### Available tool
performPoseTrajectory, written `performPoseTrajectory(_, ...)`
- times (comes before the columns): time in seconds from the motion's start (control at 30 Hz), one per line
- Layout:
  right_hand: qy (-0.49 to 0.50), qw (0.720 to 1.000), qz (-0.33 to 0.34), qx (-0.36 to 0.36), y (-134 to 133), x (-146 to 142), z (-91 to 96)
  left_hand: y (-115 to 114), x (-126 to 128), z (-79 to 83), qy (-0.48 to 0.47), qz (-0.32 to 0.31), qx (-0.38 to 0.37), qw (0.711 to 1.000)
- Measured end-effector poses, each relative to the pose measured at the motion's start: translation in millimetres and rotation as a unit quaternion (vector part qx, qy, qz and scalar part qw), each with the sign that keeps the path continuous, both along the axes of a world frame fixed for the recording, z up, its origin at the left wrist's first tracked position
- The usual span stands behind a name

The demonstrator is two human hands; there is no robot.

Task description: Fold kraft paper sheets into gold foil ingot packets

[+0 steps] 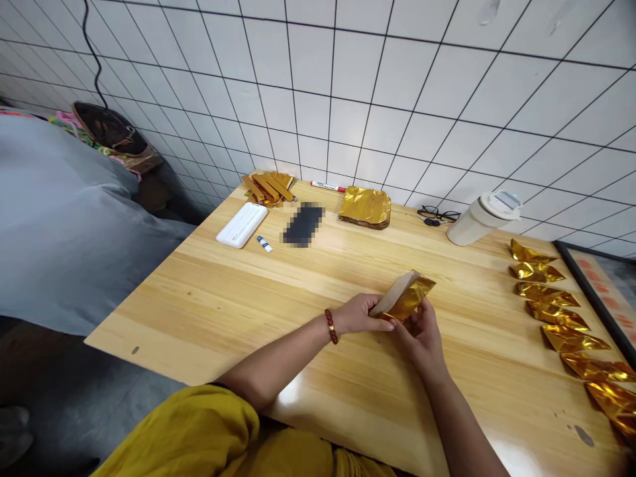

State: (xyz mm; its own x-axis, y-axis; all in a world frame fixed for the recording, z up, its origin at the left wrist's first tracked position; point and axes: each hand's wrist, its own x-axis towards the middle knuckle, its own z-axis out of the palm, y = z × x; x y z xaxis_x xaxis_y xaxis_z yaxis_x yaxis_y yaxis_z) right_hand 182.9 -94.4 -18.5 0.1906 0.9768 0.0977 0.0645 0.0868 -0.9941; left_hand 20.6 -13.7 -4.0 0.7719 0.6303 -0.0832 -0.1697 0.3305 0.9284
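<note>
Between my two hands is a partly folded piece of gold foil paper (413,296), shiny on one face and pale inside, held just above the wooden table. My left hand (358,314), with a red bead bracelet (330,326) at the wrist, grips its left end and lower edge. Around its right side, the fingers of my right hand (425,336) are closed, some of them hidden behind the foil. Both thumbs meet near the bottom fold. A row of folded gold foil pieces (560,315) lies along the right of the table.
On the wooden table (199,331) are a gold foil stack (365,205), gold strips (271,187), a marker (326,187), a white power bank (242,224), a small blue-and-white item (265,244), a pixelated dark object (303,225), glasses (438,215) and a cup (481,218). Grey cloth (74,218) hangs left.
</note>
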Motion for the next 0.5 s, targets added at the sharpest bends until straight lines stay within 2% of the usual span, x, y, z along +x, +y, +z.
performPoseTrajectory(0.07, 0.027, 0.999, 0.014, -0.008, 1.8, 2.9, -0.2, -0.3, 0.3, -2.1, 0.016, 0.022, -0.002, 1.0)
performPoseTrajectory(0.2, 0.066, 0.996, -0.052, -0.015, 2.8, 12.3, -7.3, -0.9, 0.6, -4.5, 0.043, 0.037, 0.006, 0.998)
performPoseTrajectory(0.3, 0.068, 0.995, -0.067, -0.026, 0.2, 17.2, -14.1, -0.7, 1.5, -4.0, 0.027, 0.06, 0.002, 0.998)
performPoseTrajectory(0.4, 0.038, 0.996, -0.07, -0.028, -3.9, 18.6, -16.2, 1.1, 2.4, -3.7, -0.009, 0.12, -0.056, 0.991)
performPoseTrajectory(0.5, 0.008, 0.999, -0.037, -0.019, -6.2, 19.0, -13.1, 4.4, 1.1, -3.2, -0.043, 0.172, -0.126, 0.976)
